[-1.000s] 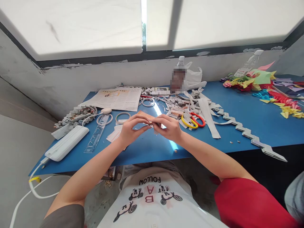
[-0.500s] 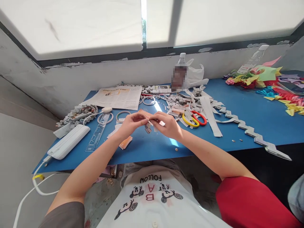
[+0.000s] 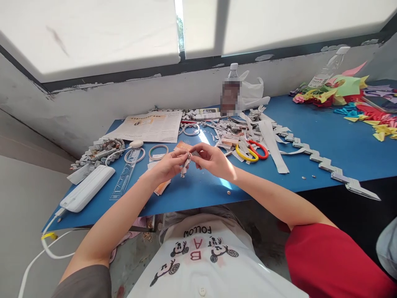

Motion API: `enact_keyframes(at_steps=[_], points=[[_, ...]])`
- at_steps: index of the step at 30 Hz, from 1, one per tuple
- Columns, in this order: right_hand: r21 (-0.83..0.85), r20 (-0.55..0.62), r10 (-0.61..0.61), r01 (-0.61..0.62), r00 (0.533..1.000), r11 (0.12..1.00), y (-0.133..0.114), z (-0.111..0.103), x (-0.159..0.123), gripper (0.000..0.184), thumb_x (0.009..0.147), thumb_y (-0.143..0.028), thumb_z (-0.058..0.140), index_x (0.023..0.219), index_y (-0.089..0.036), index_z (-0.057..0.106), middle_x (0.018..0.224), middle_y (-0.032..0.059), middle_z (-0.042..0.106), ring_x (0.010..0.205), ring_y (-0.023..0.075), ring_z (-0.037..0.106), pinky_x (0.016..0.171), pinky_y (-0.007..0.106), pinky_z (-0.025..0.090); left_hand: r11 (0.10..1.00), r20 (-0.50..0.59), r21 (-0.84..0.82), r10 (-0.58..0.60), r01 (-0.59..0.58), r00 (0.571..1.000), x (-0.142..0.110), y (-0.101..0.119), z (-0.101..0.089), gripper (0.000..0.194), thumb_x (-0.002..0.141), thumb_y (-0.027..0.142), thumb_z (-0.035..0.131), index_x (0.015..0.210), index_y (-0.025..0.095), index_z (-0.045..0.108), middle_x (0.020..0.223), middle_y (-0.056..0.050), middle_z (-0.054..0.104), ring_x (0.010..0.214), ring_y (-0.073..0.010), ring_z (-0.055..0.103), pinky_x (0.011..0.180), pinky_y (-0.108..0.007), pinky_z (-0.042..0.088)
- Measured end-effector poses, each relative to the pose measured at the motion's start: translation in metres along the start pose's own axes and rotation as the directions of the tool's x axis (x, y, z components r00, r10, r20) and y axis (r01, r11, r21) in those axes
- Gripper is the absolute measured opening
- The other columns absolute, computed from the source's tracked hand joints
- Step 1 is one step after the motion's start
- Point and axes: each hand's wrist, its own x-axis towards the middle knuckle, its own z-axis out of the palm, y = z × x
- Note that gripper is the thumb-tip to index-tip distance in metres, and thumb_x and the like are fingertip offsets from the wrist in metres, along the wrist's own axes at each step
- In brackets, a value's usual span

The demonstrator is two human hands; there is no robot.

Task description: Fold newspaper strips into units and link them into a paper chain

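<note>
My left hand (image 3: 169, 164) is closed in a pinch around a small folded newspaper strip (image 3: 185, 169), whose lower end hangs below the fingertips. Close against it, my right hand (image 3: 212, 160) pinches the strip's upper end between thumb and fingers. The fingers partly hide the folds. Behind the fingertips lies an orange-printed piece of paper (image 3: 183, 145). Below my left wrist are some orange and white paper strips (image 3: 161, 188) on the blue table (image 3: 198, 192).
Scissors (image 3: 252, 151) with yellow and red handles lie among paper scraps to the right. A zigzag folded-paper chain (image 3: 324, 164) stretches rightward. At left are a white power strip (image 3: 88, 188), a clear ruler (image 3: 125, 176) and a tape roll (image 3: 159, 152). A bottle (image 3: 231, 93) stands behind.
Both hands have shifted slightly left, and the folded strip now hangs more upright under my left fingertips. The view has moved a little.
</note>
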Motion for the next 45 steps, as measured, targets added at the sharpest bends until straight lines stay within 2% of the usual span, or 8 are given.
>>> enact_keyframes(at_steps=[7,10,14,20,26,31,37,45], points=[[-0.207,-0.025,-0.047,0.041,0.999,0.977,-0.005,-0.004,0.002,0.027,0.085,-0.03,0.059,0.108,-0.016,0.063,0.071,0.0008,0.063,0.058,0.0117,0.058,0.057,0.026,0.048,0.999,-0.037,-0.037,-0.029,0.028,0.999,-0.001,-0.001,0.003,0.03,0.067,0.029,0.083,0.09,0.019,0.068,0.075,-0.001,0.065,0.068,-0.0126,0.063,0.059,-0.024,0.048],[-0.252,-0.007,-0.111,0.105,0.994,0.962,-0.006,-0.009,0.004,0.026,0.083,-0.028,0.062,0.105,-0.015,0.066,0.07,0.0011,0.061,0.058,0.0109,0.054,0.055,0.025,0.045,0.999,-0.019,-0.039,-0.018,0.017,1.0,-0.001,0.0,0.002,0.027,0.066,0.028,0.083,0.089,0.019,0.071,0.076,-0.003,0.066,0.066,-0.0118,0.062,0.055,-0.022,0.046],[-0.271,-0.03,-0.177,0.163,0.984,0.949,-0.006,-0.011,0.004,0.024,0.078,-0.025,0.066,0.098,-0.013,0.068,0.071,0.0019,0.062,0.057,0.0094,0.049,0.053,0.024,0.043,1.0,0.026,-0.016,-0.003,0.003,1.0,-0.004,0.004,0.003,0.028,0.068,0.03,0.083,0.09,0.018,0.072,0.077,-0.003,0.066,0.064,-0.0099,0.06,0.055,-0.021,0.045],[-0.21,-0.096,-0.188,0.165,0.977,0.964,-0.005,-0.007,0.0,0.015,0.079,-0.028,0.065,0.085,-0.014,0.065,0.063,-0.0008,0.058,0.052,0.008,0.046,0.049,0.023,0.042,1.0,0.075,0.03,-0.005,0.003,0.997,-0.008,0.009,0.006,0.025,0.068,0.027,0.082,0.089,0.017,0.072,0.079,-0.004,0.068,0.066,-0.0119,0.061,0.056,-0.024,0.045],[-0.263,-0.074,-0.197,0.171,0.978,0.949,-0.006,-0.009,0.001,0.02,0.077,-0.025,0.066,0.093,-0.014,0.068,0.067,0.0001,0.061,0.055,0.0085,0.047,0.052,0.023,0.043,0.989,0.081,0.117,0.083,-0.092,0.993,-0.004,0.004,0.0,0.026,0.071,0.025,0.08,0.093,0.018,0.068,0.081,-0.004,0.069,0.073,-0.0142,0.064,0.058,-0.023,0.046],[-0.189,0.006,-0.117,0.116,0.993,0.975,-0.008,-0.012,0.002,0.019,0.077,-0.027,0.067,0.09,-0.013,0.067,0.063,-0.0008,0.059,0.052,0.0084,0.05,0.049,0.023,0.043,0.973,0.098,0.158,0.155,-0.169,0.983,-0.005,0.004,0.001,0.032,0.073,0.026,0.079,0.1,0.02,0.063,0.084,-0.003,0.07,0.069,-0.0137,0.065,0.062,-0.026,0.05],[0.037,-0.066,-0.069,0.072,0.995,0.997,-0.01,-0.006,-0.001,0.024,0.076,-0.033,0.072,0.086,-0.014,0.063,0.057,-0.0025,0.059,0.047,0.0098,0.055,0.046,0.024,0.048,0.945,0.098,0.132,0.287,-0.298,0.953,-0.005,0.005,0.004,0.031,0.068,0.025,0.082,0.093,0.018,0.064,0.082,-0.002,0.069,0.067,-0.0127,0.064,0.061,-0.025,0.052],[0.265,-0.088,-0.06,0.081,0.994,0.961,-0.011,0.0,-0.002,0.028,0.073,-0.038,0.077,0.086,-0.016,0.063,0.056,-0.0036,0.06,0.046,0.0097,0.058,0.043,0.023,0.049,0.965,0.177,0.013,0.257,-0.263,0.95,-0.003,0.001,0.004,0.022,0.071,0.025,0.08,0.087,0.019,0.066,0.076,0.0,0.066,0.067,-0.0129,0.064,0.055,-0.022,0.052]])
